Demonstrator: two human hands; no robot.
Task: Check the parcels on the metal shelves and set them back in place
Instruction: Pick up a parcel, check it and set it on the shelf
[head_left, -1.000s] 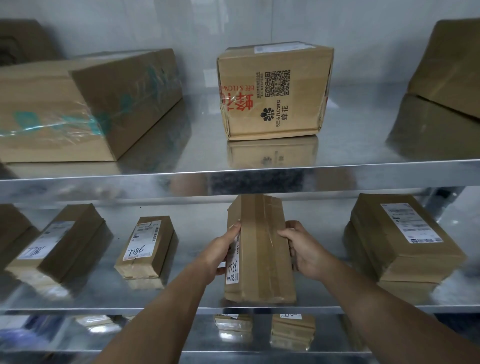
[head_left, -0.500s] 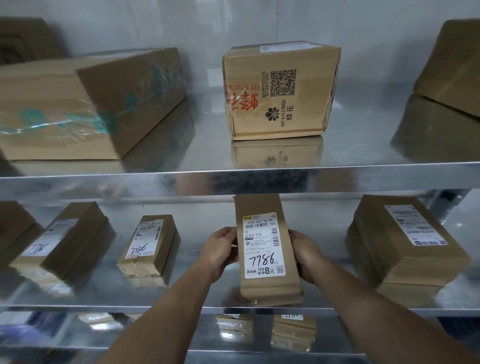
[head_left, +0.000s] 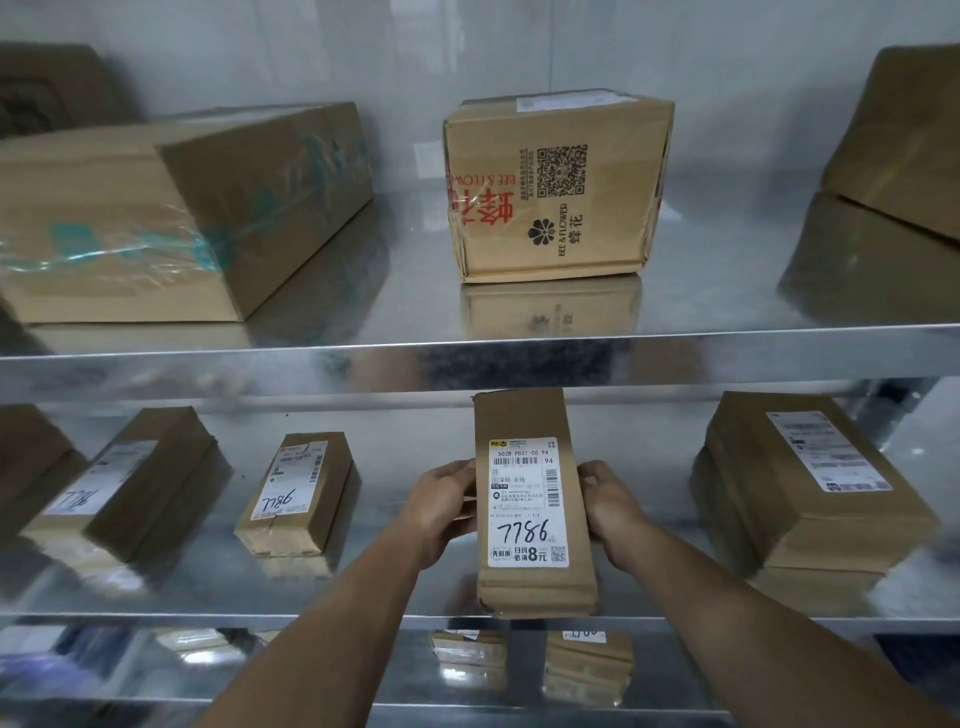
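Both hands hold one long brown parcel (head_left: 530, 415) by its long edges: the left hand (head_left: 441, 506) curls its fingers round the left edge, and the right hand (head_left: 608, 506) grips the right edge opposite. The parcel's white label faces up, with "7786" handwritten on it. Its near end sits low at the front edge of the middle shelf (head_left: 156, 608); whether it rests on the metal cannot be told.

Just left on that shelf lies a small parcel (head_left: 298, 493) with the same number, upside down to the viewer. A longer parcel (head_left: 124, 483) lies farther left. To the right lies a broad labelled parcel (head_left: 810, 478). Under the front edge, two low stacks (head_left: 470, 660) show on the shelf below.

On the upper shelf (head_left: 727, 353), a printed carton (head_left: 556, 192) stands behind the held parcel, and a large taped box (head_left: 171, 213) lies well to its left.
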